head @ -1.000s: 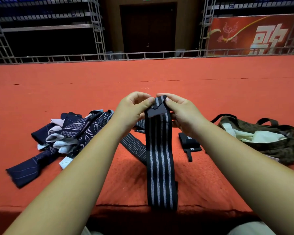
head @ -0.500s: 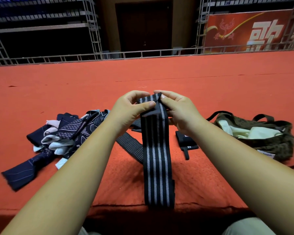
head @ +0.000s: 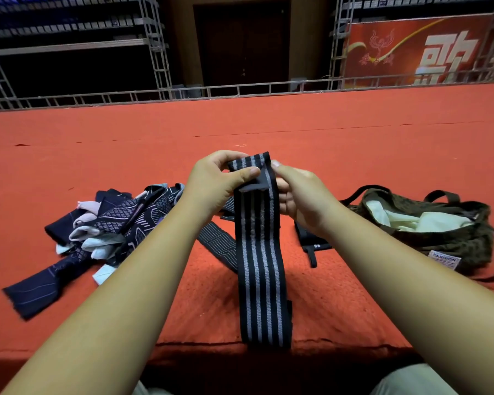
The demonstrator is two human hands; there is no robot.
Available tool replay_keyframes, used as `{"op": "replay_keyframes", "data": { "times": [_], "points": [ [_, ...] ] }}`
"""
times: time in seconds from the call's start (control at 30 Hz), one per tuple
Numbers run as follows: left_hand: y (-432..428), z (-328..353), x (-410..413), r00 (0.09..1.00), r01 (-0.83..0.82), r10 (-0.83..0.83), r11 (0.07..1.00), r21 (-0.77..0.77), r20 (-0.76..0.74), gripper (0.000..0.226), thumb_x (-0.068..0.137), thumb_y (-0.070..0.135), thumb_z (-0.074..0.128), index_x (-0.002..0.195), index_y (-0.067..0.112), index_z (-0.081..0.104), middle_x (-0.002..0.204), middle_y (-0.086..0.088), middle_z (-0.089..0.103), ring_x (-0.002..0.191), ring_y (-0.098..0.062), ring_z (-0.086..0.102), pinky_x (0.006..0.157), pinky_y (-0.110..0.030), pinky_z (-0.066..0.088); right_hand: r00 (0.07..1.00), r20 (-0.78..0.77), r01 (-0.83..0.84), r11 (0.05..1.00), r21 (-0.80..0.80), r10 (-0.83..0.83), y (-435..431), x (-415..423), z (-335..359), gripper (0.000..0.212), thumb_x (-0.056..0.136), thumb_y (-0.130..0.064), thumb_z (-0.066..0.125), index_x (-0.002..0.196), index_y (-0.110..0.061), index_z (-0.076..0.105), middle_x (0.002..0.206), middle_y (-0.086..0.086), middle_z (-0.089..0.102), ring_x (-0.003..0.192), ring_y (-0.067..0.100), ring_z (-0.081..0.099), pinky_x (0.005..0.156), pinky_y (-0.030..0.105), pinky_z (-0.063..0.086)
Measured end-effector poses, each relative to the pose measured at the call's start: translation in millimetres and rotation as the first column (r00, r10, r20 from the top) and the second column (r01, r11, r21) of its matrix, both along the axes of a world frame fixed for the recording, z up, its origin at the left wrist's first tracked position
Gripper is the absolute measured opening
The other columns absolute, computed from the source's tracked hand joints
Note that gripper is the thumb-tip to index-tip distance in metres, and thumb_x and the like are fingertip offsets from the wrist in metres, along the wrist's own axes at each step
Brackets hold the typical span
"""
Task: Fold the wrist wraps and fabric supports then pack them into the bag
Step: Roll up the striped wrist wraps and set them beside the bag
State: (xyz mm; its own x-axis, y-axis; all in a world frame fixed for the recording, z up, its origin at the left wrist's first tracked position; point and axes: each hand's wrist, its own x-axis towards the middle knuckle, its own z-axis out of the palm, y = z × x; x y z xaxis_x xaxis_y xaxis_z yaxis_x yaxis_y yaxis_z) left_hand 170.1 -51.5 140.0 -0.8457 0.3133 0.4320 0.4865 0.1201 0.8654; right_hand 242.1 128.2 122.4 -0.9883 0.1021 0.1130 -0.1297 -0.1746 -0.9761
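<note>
Pinching striped wrist wrap (head: pixel 261 280) top end, left hand (head: pixel 211 186) and right hand (head: pixel 303 195) both gripping | wrap hangs over carpet edge | step: starting fold | next: roll tight, pack into bag (head: pixel 451 238)

Open carpet (head: pixel 268 124) beyond fabric pile (head: pixel 143 215) and bag (head: pixel 454 246)

Black grey-striped wrist wrap (head: pixel 261 269) hanging, top folded; brown bag (head: pixel 451 238) open.
</note>
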Motion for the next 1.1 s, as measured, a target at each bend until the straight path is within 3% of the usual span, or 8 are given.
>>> {"op": "replay_keyframes", "data": {
  "times": [0.1, 0.27, 0.4, 0.5, 0.7, 0.9, 1.03, 1.1],
  "points": [
    [-1, 1, 1, 0.999, -0.029, 0.028, 0.999, -0.023, -0.044, 0.033, 0.082, 0.027, 0.093, 0.110, 0.026, 0.075, 0.106, 0.005, 0.079, 0.097, -0.007, 0.075, 0.079, -0.020, 0.058, 0.994, 0.044, -0.107, 0.990, 0.094, 0.103, 1, 8, -8, 0.026, 0.106, -0.036, 0.065, 0.118, -0.017, 0.076, 0.110, 0.013, 0.079, 0.095, 0.028, 0.075, 0.081, 0.040, 0.060],
    [1, 0, -3, 0.999, -0.039, 0.038, 0.999, 0.024, 0.036, 0.047, 0.075, 0.031, 0.095, 0.113, 0.022, 0.068, 0.104, -0.004, 0.080, 0.098, -0.022, 0.078, 0.086, -0.042, 0.065, 0.993, 0.015, -0.117, 0.981, 0.156, 0.116, 0, 8, -15, 0.020, 0.102, -0.022, 0.073, 0.121, -0.020, 0.077, 0.113, 0.010, 0.081, 0.095, 0.024, 0.079, 0.078, 0.037, 0.061],
    [3, 1, 2, 0.996, -0.041, 0.036, 0.997, 0.072, 0.081, 0.038, 0.082, 0.021, 0.093, 0.110, 0.012, 0.069, 0.095, -0.004, 0.081, 0.085, -0.017, 0.078, 0.074, -0.033, 0.062, 0.996, -0.001, -0.084, 0.984, 0.155, 0.085, -1, 3, -16, 0.023, 0.099, -0.016, 0.075, 0.122, -0.017, 0.077, 0.115, 0.011, 0.081, 0.101, 0.026, 0.079, 0.092, 0.047, 0.063],
    [1, 0, 2, 0.997, -0.046, 0.041, 0.996, 0.076, 0.069, 0.035, 0.079, 0.032, 0.093, 0.100, 0.015, 0.070, 0.087, -0.002, 0.072, 0.077, -0.015, 0.067, 0.072, -0.035, 0.056, 0.999, -0.013, -0.049, 0.984, 0.174, 0.052, -4, -1, -18, 0.023, 0.097, -0.015, 0.078, 0.120, -0.015, 0.077, 0.114, 0.010, 0.081, 0.108, 0.030, 0.078, 0.103, 0.055, 0.059],
    [-9, -3, 2, 0.989, 0.045, -0.061, 0.992, 0.115, 0.135, 0.026, 0.089, 0.032, 0.085, 0.108, 0.018, 0.075, 0.112, -0.013, 0.079, 0.108, -0.032, 0.076, 0.098, -0.059, 0.060, 0.999, -0.039, 0.028, 0.975, 0.221, -0.019, -3, -9, -20, 0.021, 0.096, -0.016, 0.079, 0.117, -0.017, 0.079, 0.112, 0.008, 0.082, 0.108, 0.032, 0.078, 0.105, 0.061, 0.056],
    [-18, -15, -1, 0.971, 0.121, -0.128, 0.992, 0.048, 0.204, 0.030, 0.092, -0.001, 0.078, 0.118, 0.012, 0.073, 0.107, -0.006, 0.081, 0.099, -0.021, 0.077, 0.088, -0.039, 0.061, 0.999, -0.031, 0.024, 0.969, 0.244, -0.017, 2, -19, -18, 0.019, 0.101, -0.011, 0.070, 0.117, -0.017, 0.079, 0.112, 0.010, 0.082, 0.108, 0.033, 0.078, 0.102, 0.057, 0.059],
    [-13, -18, -6, 0.973, 0.050, -0.070, 0.994, 0.094, 0.219, 0.031, 0.092, -0.006, 0.074, 0.119, 0.010, 0.072, 0.109, -0.007, 0.081, 0.102, -0.023, 0.078, 0.090, -0.038, 0.062, 0.998, 0.060, -0.012, 0.990, 0.139, 0.004, -2, -20, -21, 0.019, 0.107, -0.012, 0.061, 0.121, -0.011, 0.074, 0.107, 0.010, 0.081, 0.089, 0.022, 0.079, 0.074, 0.035, 0.063],
    [-11, -19, -11, 0.978, -0.007, -0.018, 0.993, 0.118, 0.209, 0.030, 0.092, -0.006, 0.074, 0.116, 0.012, 0.073, 0.107, -0.007, 0.080, 0.099, -0.021, 0.078, 0.086, -0.037, 0.061, 0.989, 0.149, -0.032, 0.994, 0.108, 0.016, -5, -20, -33, 0.024, 0.109, -0.024, 0.058, 0.123, -0.011, 0.073, 0.108, 0.009, 0.079, 0.093, 0.026, 0.075, 0.080, 0.036, 0.061]
  ]
}}
